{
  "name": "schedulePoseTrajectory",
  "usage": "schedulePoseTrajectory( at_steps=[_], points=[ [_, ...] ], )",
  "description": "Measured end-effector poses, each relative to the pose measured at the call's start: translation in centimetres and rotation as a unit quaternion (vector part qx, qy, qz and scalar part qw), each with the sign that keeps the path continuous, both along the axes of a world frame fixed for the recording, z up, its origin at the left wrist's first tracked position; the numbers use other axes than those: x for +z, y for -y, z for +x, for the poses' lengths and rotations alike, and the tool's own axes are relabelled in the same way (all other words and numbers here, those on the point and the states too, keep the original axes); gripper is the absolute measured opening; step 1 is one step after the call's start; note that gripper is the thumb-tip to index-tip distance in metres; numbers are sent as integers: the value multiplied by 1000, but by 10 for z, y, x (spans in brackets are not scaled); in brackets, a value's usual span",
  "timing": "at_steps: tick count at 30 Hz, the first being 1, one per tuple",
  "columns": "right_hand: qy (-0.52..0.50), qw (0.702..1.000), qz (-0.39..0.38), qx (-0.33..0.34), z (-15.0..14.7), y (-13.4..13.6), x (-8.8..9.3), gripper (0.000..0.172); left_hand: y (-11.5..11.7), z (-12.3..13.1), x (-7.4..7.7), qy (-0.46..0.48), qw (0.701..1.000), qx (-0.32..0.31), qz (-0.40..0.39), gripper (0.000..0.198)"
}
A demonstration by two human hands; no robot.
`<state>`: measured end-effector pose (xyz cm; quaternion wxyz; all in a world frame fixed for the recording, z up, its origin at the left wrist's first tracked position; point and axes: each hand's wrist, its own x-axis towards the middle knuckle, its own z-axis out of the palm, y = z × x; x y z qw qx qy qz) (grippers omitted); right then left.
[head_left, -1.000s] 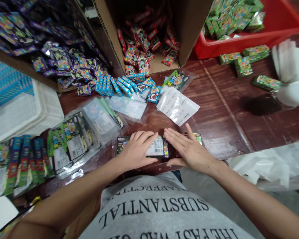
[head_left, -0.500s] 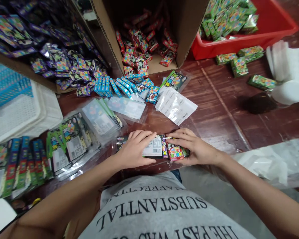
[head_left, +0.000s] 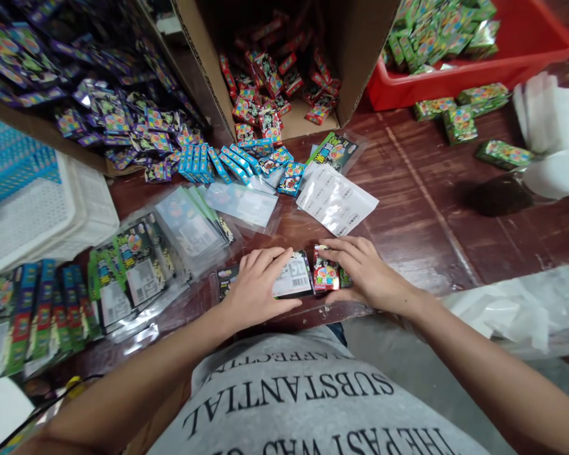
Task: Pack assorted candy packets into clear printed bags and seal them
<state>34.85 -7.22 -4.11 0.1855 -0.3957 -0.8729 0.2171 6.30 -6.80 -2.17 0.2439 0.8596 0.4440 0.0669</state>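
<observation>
My left hand [head_left: 257, 284] lies with its fingers over a black card package [head_left: 294, 278] that has a white barcode label, pressed near the table's front edge. My right hand [head_left: 363, 275] is wrapped round a small red box [head_left: 325, 270], with part of a green box [head_left: 345, 278] showing beside it under the fingers. The red box stands against the right end of the black package. What lies beneath my left palm is hidden.
Cartons of purple boxes [head_left: 114, 114] and red boxes [head_left: 270, 76] stand behind, with blue boxes [head_left: 199, 163] before them. A red bin [head_left: 408, 91] is at back right. Bagged cards [head_left: 142, 265], a sticker sheet [head_left: 336, 199] and a white basket [head_left: 80, 208] lie around.
The red box has shifted slightly left and up against the black package, covering the purple box that showed between them. My right fingers have moved along with it; the left hand has barely moved.
</observation>
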Motion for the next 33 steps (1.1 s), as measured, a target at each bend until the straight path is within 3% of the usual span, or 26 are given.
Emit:
schedulePoseTrajectory(
  at_steps=[5,10,14,18,24,27,30,33],
  points=[
    [-2,998,-39,57,-9,8,-5,74,-4,-2,-6,1,999,-45,-4,96],
    [-10,997,-45,62,-17,3,-17,79,-9,-8,-9,-2,993,-114,-23,93],
    [-13,998,-31,48,-20,-1,-21,87,-7,-3,-8,-15,997,-69,-5,91],
    [-4,997,-51,57,-11,3,-13,100,-3,0,-8,-26,999,-46,3,90],
    [-5,997,-56,45,-8,5,-7,80,-4,0,-10,-22,999,-47,3,94],
    [-26,995,-67,67,-10,4,-10,90,-3,0,-10,-12,999,-47,-3,94],
    [-20,997,-63,32,-1,4,-9,106,-2,-3,-10,-7,999,-48,-6,93],
    [-23,998,-57,-10,7,6,-6,100,-2,-4,-11,-6,999,-42,-4,94]
  ],
)
